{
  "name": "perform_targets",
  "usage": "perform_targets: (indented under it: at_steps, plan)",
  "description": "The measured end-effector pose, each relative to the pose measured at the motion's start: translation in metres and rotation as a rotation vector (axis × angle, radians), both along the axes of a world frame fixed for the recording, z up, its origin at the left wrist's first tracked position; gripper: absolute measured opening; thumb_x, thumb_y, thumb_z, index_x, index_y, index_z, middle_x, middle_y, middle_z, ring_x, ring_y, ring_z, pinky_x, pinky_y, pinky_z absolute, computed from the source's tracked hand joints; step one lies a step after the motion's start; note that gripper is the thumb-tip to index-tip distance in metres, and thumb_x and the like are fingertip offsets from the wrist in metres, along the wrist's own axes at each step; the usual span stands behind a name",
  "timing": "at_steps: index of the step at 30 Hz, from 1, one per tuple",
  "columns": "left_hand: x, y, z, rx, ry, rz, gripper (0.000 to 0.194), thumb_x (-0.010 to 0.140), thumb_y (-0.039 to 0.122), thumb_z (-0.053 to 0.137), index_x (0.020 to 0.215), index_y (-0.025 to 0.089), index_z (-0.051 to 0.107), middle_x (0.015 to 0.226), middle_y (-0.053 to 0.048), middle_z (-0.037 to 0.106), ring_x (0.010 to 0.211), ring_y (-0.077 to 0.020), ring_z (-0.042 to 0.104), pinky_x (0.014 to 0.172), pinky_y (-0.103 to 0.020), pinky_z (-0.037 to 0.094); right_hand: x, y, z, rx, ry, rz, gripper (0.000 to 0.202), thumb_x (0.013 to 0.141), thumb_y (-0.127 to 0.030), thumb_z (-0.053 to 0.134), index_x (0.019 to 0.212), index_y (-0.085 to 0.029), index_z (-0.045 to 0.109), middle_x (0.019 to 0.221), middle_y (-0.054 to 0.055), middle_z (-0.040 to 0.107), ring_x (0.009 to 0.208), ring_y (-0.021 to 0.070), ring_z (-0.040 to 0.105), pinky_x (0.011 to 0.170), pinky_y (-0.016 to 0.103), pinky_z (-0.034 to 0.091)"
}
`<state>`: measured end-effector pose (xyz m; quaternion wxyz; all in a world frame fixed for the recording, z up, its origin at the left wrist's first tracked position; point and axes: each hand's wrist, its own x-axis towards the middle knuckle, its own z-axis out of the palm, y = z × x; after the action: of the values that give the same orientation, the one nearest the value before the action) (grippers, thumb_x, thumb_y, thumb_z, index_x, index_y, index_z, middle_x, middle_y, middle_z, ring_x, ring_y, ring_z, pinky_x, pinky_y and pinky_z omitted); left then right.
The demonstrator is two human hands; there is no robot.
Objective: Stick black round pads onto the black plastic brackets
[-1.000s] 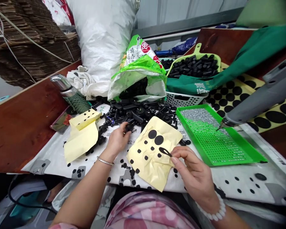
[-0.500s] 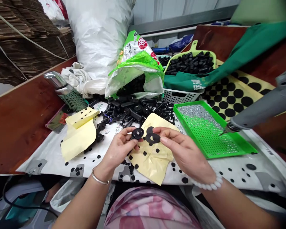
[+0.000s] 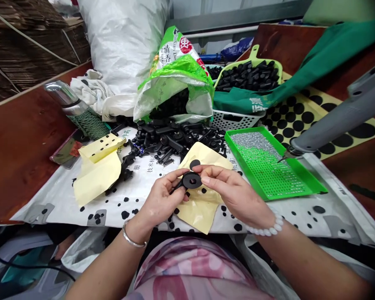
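Observation:
My left hand (image 3: 164,193) is closed on a black plastic crank handle (image 3: 178,183), gripping it just behind its round head. Over that head lies a black ring-shaped sticker (image 3: 192,181) with a hole in its middle. The fingertips of my right hand (image 3: 229,185) pinch the ring's right edge. Beneath both hands is a yellow backing sheet (image 3: 195,216) carrying a black disc and small black dots. Behind it spreads a heap of similar black plastic parts (image 3: 175,139).
A green tray (image 3: 268,183) of small metal screws stands at the right, with a grey electric screwdriver (image 3: 331,125) hanging over it. Farther back are an open green-white bag (image 3: 175,75) and a scoop of black pieces (image 3: 250,77). A flask (image 3: 78,110) stands left.
My right hand has brought the ring sticker leftward onto the handle's round head; before, the two were apart. The view has shifted slightly.

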<state>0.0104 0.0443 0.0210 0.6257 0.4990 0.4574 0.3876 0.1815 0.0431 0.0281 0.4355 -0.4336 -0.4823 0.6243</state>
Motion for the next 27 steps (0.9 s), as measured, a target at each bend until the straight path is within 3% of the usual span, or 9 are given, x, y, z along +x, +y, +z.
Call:
perform_targets:
  at_steps: [11, 20, 27]
  plan:
    - [0.000, -0.003, -0.003, 0.028, 0.029, -0.073, 0.055, 0.066, 0.010, 0.056, 0.120, 0.009, 0.048, 0.110, -0.013, 0.062, 0.091, -0.0192, 0.059, 0.069, -0.025, 0.049, 0.001, 0.002, -0.005, -0.004, -0.093, -0.024, 0.019, 0.072, -0.034, 0.063, 0.067, -0.017, 0.056, 0.106, 0.005, 0.060, 0.094, 0.0179, 0.054, 0.086, 0.032, 0.038]
    - [-0.004, -0.002, -0.007, 0.095, 0.059, -0.134, 0.051, 0.071, 0.010, 0.053, 0.122, 0.010, 0.048, 0.116, -0.012, 0.060, 0.102, -0.0223, 0.056, 0.078, -0.029, 0.048, 0.003, 0.005, -0.007, -0.006, -0.108, -0.005, 0.019, 0.071, -0.034, 0.062, 0.067, -0.017, 0.055, 0.104, 0.004, 0.059, 0.086, 0.0148, 0.053, 0.083, 0.030, 0.040]
    - [-0.002, -0.003, -0.008, 0.109, 0.100, -0.116, 0.049, 0.073, 0.011, 0.054, 0.122, 0.011, 0.050, 0.114, -0.011, 0.063, 0.102, -0.0227, 0.058, 0.087, -0.032, 0.046, 0.003, 0.004, -0.007, 0.059, -0.185, -0.016, 0.017, 0.074, -0.032, 0.059, 0.068, -0.017, 0.055, 0.109, 0.007, 0.058, 0.100, 0.0191, 0.053, 0.091, 0.033, 0.037]
